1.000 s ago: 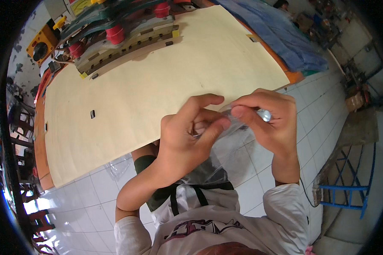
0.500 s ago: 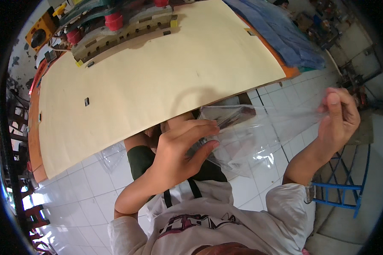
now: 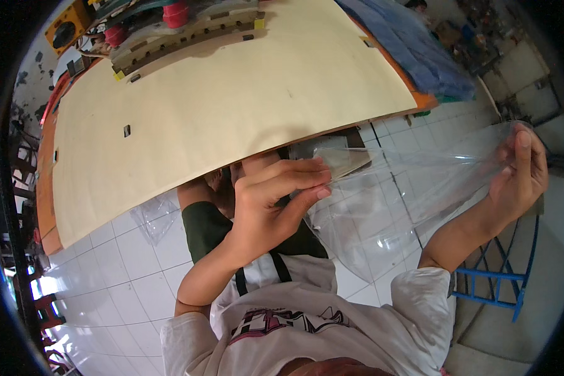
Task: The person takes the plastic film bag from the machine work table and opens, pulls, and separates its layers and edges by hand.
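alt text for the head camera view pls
A person stretches a clear plastic film between both hands, the left hand pinching one end by the edge of a large pale board, the right hand holding the other end out wide above a white tiled floor.

A wide pale board (image 3: 232, 106) covers most of the desk (image 3: 44, 207), whose orange edge shows at the left, and small dark slots are cut into the board near its left side. Along its far edge stands a slotted wooden jig (image 3: 182, 34) with red spools (image 3: 175, 11), and a yellow device (image 3: 66, 28) sits at the far left corner. Blue cloth (image 3: 413, 50) lies at the far right, a crumpled clear scrap (image 3: 151, 216) rests on the white tiled floor (image 3: 125, 276), and a blue metal frame (image 3: 501, 282) stands at the right.
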Demonstrator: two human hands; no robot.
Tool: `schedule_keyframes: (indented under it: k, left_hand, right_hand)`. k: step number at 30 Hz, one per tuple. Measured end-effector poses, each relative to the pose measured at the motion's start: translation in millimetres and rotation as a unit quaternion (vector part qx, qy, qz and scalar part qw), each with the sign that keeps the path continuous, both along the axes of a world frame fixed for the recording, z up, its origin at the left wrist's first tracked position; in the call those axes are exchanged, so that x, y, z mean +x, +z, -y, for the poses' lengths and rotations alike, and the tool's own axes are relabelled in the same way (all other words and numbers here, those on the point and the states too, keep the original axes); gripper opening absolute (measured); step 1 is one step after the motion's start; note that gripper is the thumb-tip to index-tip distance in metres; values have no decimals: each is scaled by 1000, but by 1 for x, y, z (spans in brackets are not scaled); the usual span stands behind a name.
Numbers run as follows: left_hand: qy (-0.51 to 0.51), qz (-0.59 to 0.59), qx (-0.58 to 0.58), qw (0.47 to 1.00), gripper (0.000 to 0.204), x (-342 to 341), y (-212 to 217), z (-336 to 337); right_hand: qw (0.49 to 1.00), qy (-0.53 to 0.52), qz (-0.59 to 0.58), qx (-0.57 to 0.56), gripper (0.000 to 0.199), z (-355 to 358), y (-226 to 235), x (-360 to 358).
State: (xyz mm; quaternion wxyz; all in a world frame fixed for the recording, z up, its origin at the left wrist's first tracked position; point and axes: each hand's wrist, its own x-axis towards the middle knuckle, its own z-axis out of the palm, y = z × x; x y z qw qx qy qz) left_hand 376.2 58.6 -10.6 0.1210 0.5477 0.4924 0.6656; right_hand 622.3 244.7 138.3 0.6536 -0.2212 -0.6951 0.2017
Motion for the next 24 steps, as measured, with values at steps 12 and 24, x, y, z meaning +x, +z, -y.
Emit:
schedule_keyframes:
  k: [12,24]
  left_hand:
    - [-87,39,-1,995,34,-13,-18,-1]
    - [-36,-46,83,995,30,-24,-30,-18]
  right_hand:
    - [989,107,21,-98,15,-38,-13,-4]
    - [979,139,46,-139,19,-61,-12,-13]
